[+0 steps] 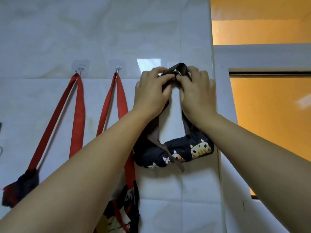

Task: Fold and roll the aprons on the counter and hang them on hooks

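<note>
Two bare hands meet high on a white tiled wall [101,31], both closed on the dark neck strap [180,66] of a rolled apron [185,151]. The left hand [152,91] pinches the strap between curled fingers and thumb on the loop's left side. The right hand [197,91] curls its fingers over the loop's right side, and the two sets of fingertips come almost together at the middle. The top of the loop stands up above the fingers, just beside a clear adhesive pad [148,64] stuck to the tile. Whether the strap is caught on a hook cannot be told, since the hands cover that spot. Below the wrists the strap runs down in two lines to the rolled apron — a tight navy bundle printed with cartoon cats, hanging against the wall between the forearms, with a loose tie end [180,163] dangling beneath it. To the left, a first red-strapped apron [21,187] hangs from a small metal hook [80,69], and a second red-strapped apron [129,202] hangs from the next hook [118,68] — both bundles low on the wall. An orange-lit pane [269,106] fills the right edge.
</note>
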Action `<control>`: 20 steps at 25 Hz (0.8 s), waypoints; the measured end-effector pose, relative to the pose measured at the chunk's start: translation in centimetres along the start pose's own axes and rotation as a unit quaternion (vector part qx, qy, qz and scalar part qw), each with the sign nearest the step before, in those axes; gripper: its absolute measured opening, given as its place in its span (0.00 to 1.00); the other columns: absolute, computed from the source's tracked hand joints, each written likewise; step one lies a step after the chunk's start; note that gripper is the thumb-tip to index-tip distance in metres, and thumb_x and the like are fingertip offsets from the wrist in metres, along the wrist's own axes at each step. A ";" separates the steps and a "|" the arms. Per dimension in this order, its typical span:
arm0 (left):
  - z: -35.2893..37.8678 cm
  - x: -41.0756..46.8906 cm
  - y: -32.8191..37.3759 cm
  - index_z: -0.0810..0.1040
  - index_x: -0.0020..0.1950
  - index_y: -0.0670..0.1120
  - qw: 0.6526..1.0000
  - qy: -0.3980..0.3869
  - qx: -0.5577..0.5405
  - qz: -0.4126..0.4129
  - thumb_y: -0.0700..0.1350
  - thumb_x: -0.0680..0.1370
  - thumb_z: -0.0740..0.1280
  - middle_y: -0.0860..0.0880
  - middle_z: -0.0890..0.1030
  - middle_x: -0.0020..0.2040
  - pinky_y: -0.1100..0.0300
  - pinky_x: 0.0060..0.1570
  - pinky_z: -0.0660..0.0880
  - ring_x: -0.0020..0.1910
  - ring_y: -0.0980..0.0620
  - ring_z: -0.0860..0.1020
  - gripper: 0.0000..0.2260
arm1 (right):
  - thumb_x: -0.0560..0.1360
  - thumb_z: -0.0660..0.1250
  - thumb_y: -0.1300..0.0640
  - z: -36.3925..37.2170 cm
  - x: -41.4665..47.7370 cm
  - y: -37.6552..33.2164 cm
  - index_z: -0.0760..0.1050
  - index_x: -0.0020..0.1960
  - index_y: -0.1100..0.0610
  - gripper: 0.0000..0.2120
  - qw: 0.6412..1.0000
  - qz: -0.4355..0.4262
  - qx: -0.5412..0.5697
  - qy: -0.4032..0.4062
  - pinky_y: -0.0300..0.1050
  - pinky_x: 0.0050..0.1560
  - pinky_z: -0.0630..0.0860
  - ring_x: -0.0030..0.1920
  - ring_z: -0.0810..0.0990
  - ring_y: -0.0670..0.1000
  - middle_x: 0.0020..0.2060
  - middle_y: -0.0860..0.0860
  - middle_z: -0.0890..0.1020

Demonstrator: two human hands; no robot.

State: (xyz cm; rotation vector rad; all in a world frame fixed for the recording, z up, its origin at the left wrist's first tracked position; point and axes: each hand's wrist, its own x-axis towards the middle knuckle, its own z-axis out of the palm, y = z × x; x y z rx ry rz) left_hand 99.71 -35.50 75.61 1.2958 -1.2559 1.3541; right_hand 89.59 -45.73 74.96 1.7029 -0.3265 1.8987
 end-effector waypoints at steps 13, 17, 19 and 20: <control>-3.2 -6.5 0.6 0.49 0.80 0.50 0.981 -0.194 -0.011 -0.020 0.51 0.84 0.49 0.50 0.51 0.80 0.51 0.76 0.42 0.79 0.51 0.45 0.24 | 0.83 0.46 0.47 -6.1 -5.4 -2.6 0.40 0.79 0.50 0.28 0.941 0.041 0.007 -0.336 0.57 0.76 0.45 0.78 0.40 0.51 0.78 0.46 0.40; -5.5 -8.1 1.6 0.51 0.80 0.52 0.968 -0.224 -0.096 -0.066 0.50 0.85 0.49 0.49 0.49 0.81 0.53 0.75 0.43 0.79 0.48 0.47 0.23 | 0.83 0.48 0.47 -9.7 -7.2 -3.2 0.46 0.79 0.49 0.26 0.913 0.130 0.109 -0.371 0.48 0.75 0.50 0.78 0.46 0.49 0.78 0.47 0.43; -6.4 -8.3 2.5 0.52 0.80 0.53 0.969 -0.211 -0.100 -0.077 0.51 0.84 0.50 0.49 0.48 0.81 0.49 0.76 0.44 0.79 0.46 0.45 0.23 | 0.83 0.47 0.46 -11.6 -8.5 -3.5 0.48 0.79 0.46 0.25 0.905 0.170 0.127 -0.369 0.47 0.74 0.51 0.78 0.48 0.49 0.78 0.47 0.44; -6.6 -8.6 3.1 0.52 0.80 0.53 0.975 -0.196 -0.087 -0.062 0.51 0.84 0.50 0.49 0.47 0.81 0.46 0.76 0.44 0.79 0.47 0.44 0.23 | 0.83 0.47 0.46 -12.6 -9.0 -3.5 0.48 0.78 0.45 0.24 0.907 0.183 0.117 -0.361 0.48 0.74 0.52 0.78 0.49 0.49 0.78 0.47 0.45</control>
